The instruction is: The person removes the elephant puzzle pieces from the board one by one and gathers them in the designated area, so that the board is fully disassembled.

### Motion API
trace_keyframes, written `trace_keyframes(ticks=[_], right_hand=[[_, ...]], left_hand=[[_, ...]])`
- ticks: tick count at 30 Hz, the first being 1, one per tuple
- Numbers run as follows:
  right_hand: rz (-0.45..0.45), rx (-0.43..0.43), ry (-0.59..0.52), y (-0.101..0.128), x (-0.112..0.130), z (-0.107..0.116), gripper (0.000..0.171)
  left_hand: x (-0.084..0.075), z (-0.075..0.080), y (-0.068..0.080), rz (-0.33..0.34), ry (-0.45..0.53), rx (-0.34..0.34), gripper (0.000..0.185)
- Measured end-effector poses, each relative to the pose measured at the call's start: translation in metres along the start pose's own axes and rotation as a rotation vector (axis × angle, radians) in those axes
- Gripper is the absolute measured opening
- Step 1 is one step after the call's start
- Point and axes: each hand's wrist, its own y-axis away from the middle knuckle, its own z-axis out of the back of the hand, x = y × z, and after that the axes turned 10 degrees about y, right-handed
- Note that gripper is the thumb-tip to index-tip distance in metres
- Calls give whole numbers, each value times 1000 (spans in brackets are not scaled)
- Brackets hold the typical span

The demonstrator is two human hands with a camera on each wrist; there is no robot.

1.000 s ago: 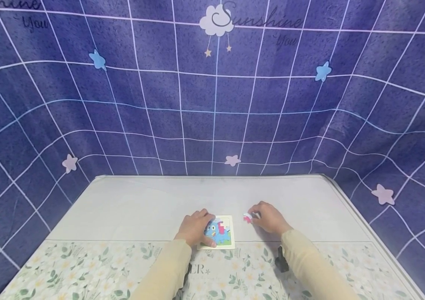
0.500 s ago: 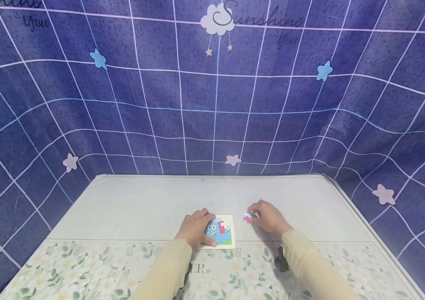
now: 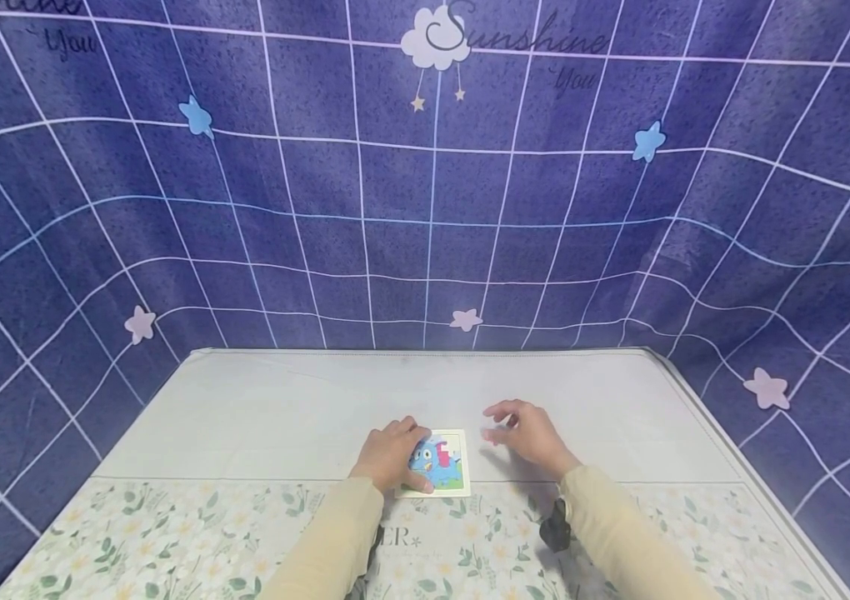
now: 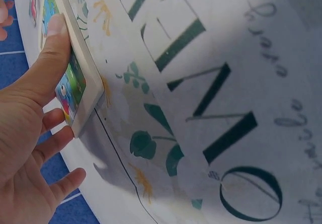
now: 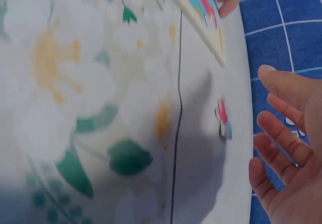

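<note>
A wooden tray jigsaw puzzle (image 3: 449, 475) showing a blue cartoon elephant lies on the table, with a pale gap in its upper right. My left hand (image 3: 389, 457) grips its left side, thumb over the front border and fingers toward the back edge. In the left wrist view the thumb (image 4: 56, 45) presses on the puzzle's face. My right hand (image 5: 294, 133) hovers with fingers spread and nothing held. A loose pink and pale-blue puzzle piece (image 5: 223, 118) lies on the table below it, apart from the fingers. In the head view the right hand (image 3: 533, 437) mostly hides that piece.
The table has a plain white back strip (image 3: 305, 400) and a floral, lettered front part (image 3: 192, 542). A purple-blue curtain (image 3: 395, 183) with grid lines and stars surrounds the back and sides. A dark device (image 3: 556, 527) sits at the right wrist.
My right hand has let go of the loose piece, and its fingers have opened and shifted slightly left and up. The left hand and the puzzle have stayed put.
</note>
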Motion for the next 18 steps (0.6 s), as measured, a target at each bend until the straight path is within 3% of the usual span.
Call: trace_keyframes(ticks=[10, 18], right_hand=[[-32, 40, -85, 8, 16, -11, 32], [22, 80, -96, 12, 22, -23, 29]], left_hand=[[3, -4, -3, -1, 15, 2, 84], [3, -3, -3, 3, 5, 12, 85]])
